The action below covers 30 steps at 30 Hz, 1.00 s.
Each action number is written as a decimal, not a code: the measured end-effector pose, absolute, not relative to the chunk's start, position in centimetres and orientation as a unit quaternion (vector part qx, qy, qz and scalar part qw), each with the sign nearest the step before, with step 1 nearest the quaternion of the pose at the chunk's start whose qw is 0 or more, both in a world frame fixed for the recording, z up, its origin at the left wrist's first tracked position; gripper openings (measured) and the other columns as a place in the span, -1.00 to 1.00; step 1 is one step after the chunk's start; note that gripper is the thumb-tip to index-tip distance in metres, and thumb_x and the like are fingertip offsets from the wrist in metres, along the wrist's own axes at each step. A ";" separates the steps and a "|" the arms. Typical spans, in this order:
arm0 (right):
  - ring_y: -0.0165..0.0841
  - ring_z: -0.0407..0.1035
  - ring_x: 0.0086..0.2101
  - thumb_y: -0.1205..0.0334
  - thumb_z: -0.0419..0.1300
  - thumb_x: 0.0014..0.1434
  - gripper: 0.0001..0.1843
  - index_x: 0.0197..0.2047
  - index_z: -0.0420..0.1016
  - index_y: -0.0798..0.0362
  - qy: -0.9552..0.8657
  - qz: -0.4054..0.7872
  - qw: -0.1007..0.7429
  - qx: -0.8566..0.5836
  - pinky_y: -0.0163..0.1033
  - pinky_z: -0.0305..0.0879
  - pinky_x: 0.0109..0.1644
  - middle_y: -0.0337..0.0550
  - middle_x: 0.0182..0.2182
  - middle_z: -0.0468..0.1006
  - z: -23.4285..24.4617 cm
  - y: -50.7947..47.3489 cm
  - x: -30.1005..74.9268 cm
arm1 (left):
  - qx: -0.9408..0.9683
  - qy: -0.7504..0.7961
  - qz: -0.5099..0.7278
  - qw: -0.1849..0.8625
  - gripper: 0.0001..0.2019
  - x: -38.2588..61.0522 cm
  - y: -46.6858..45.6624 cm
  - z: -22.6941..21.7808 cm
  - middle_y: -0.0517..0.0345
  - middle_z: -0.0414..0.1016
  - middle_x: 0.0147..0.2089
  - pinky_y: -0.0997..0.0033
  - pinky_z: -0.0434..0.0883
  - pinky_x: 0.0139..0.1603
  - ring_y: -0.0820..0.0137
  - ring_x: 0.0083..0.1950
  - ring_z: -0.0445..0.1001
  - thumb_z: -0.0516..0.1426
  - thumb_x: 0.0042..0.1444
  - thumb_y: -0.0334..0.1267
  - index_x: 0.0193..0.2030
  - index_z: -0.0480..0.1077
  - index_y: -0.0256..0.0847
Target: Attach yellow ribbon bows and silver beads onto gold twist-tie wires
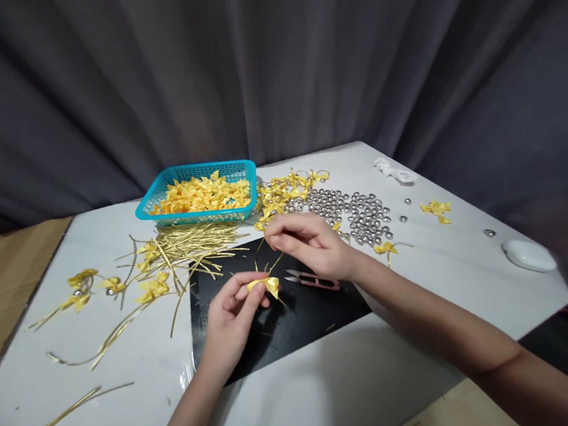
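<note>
My left hand (235, 303) pinches a yellow ribbon bow (271, 286) between thumb and fingers, above a black mat (261, 349). Thin gold cord (275, 265) rises from the bow toward my right hand (309, 240), whose fingers are closed on it higher up. Just right of the bow, a pair of pink-handled thread snips (315, 280) lies on the mat with its blades pointing left. Behind my right hand is a spread of silver domed beads (369, 215); its palm hides part of them.
A blue basket (199, 217) full of yellow bows stands at the back, with a pile of gold cords (191, 242) before it. Finished-looking bows (153, 289) lie to the left. At right are a white computer mouse (528, 256) and crumpled white tissue (394, 171).
</note>
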State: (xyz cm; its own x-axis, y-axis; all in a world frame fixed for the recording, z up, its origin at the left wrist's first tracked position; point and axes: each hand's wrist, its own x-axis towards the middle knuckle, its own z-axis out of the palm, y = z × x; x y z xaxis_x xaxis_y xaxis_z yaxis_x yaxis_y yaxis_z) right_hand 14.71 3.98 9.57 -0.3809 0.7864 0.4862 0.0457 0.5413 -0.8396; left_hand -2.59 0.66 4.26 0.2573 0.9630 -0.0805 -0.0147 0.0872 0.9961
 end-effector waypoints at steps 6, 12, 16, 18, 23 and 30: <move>-0.50 0.21 -0.48 0.28 -0.03 0.21 -0.81 -0.41 0.30 0.08 -0.790 0.270 0.441 -0.329 -0.37 0.13 -0.37 -0.24 -0.51 0.32 9.6 4.4 15.5 | 0.545 0.449 0.398 0.585 -0.78 -2.9 0.8 4.8 0.22 0.50 -0.53 0.54 0.31 -0.38 0.50 -0.48 0.35 0.22 -0.03 -0.13 -0.33 0.44 -0.25; -0.51 0.24 -0.49 0.33 -0.03 0.22 -0.81 -0.41 0.32 0.08 -0.819 0.195 0.433 -0.322 -0.39 0.15 -0.38 -0.24 -0.52 0.36 10.2 4.2 16.0 | 0.565 0.445 0.376 0.584 -0.82 -3.4 0.9 5.1 0.25 0.52 -0.52 0.56 0.29 -0.40 0.53 -0.50 0.33 0.20 0.00 -0.17 -0.32 0.44 -0.23; -0.49 0.26 -0.45 0.33 -0.07 0.25 -0.79 -0.37 0.32 0.10 -0.853 0.166 0.385 -0.312 -0.38 0.17 -0.34 -0.20 -0.48 0.38 9.8 4.5 15.9 | 0.564 0.451 0.386 0.574 -0.84 -3.6 1.1 5.3 0.23 0.54 -0.52 0.54 0.32 -0.37 0.50 -0.47 0.39 0.21 0.00 -0.18 -0.35 0.41 -0.23; -0.45 0.27 -0.41 0.32 -0.08 0.25 -0.78 -0.35 0.34 0.12 -0.880 0.154 0.316 -0.318 -0.34 0.17 -0.30 -0.16 -0.45 0.41 9.6 4.6 15.7 | 0.567 0.450 0.390 0.569 -0.85 -3.9 1.3 5.3 0.19 0.57 -0.48 0.51 0.34 -0.31 0.45 -0.42 0.45 0.20 0.01 -0.18 -0.37 0.38 -0.22; -0.51 0.18 -0.52 0.22 0.05 0.19 -0.75 -0.48 0.38 0.14 -0.895 0.208 0.203 -0.337 -0.37 0.09 -0.38 -0.24 -0.57 0.33 9.8 3.9 15.3 | 0.659 0.461 0.365 0.469 -0.90 -5.0 1.5 6.1 0.16 0.57 -0.40 0.47 0.37 -0.29 0.39 -0.36 0.51 0.18 0.05 -0.23 -0.39 0.37 -0.18; -0.58 -0.04 -0.61 0.26 0.06 0.19 -0.61 -0.66 0.16 0.12 -0.848 0.386 0.289 -0.217 -0.43 -0.07 -0.53 -0.34 -0.69 0.05 10.8 1.6 15.5 | 0.872 0.271 0.295 0.281 -0.86 -6.5 -0.6 10.1 0.13 0.40 -0.50 0.43 0.31 -0.45 0.38 -0.46 0.36 0.10 0.09 -0.47 -0.37 0.42 -0.14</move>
State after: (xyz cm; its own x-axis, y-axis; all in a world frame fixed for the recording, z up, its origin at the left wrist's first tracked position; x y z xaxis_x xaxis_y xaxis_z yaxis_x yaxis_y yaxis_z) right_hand 15.47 1.58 10.84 -0.7380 0.5923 0.3234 0.1453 0.6074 -0.7810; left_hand -6.46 -0.57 10.06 0.6796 0.6379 0.3621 0.3074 -0.6959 0.6491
